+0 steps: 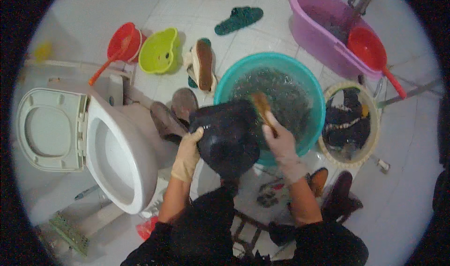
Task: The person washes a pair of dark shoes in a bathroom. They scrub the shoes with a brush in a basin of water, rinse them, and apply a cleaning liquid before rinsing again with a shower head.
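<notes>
In its glove, my left hand grips the left edge of a dark, rounded, shiny item; what it is exactly I cannot tell. My right hand, gloved too, holds a brown-backed scrubbing brush slightly blurred. The brush is by the dark item's right edge, over a teal plastic basin of murky, greyish water. Whether the bristles touch the item cannot be seen. The item covers the basin's lower left part.
A white toilet with raised seat stands left. Red dipper, green basin, canvas shoes, brown slippers and a dark green slipper lie beyond. Purple tub, second red dipper and cream-rimmed basket are right.
</notes>
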{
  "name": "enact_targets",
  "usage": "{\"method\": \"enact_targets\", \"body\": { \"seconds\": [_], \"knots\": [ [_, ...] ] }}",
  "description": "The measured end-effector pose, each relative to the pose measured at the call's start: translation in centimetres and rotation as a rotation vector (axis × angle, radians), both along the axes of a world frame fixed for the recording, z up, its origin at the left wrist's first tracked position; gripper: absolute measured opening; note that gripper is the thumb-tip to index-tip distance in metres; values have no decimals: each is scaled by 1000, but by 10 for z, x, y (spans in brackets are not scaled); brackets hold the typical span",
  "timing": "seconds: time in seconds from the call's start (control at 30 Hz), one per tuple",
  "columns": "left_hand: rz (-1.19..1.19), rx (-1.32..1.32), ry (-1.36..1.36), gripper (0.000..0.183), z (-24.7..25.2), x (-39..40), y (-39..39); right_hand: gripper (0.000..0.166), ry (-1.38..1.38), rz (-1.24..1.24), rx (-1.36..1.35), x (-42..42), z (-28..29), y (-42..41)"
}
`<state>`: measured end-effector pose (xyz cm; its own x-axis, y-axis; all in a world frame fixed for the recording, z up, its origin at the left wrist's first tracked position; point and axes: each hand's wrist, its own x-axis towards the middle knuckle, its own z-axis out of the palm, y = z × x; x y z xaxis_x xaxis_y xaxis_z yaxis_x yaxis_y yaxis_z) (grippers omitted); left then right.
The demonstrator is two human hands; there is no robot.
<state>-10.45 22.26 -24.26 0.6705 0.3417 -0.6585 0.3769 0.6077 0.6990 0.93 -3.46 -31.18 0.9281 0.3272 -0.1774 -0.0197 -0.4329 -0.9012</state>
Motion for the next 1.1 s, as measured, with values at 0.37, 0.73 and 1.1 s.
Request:
{"method": "enact_targets", "body": {
  "seconds": [0.37,0.73,1.1],
  "knots": [
    [4,5,-59,29,13,7,-1,56,24,35,-536,16,-47,-31],
    [-222,153,-417,30,106,20,-25,79,773,-230,742,37,66,-4],
    [-706,1136,-707,36,293,17,-43,58,558,2,1352,53,356,-21]
  ]
}}
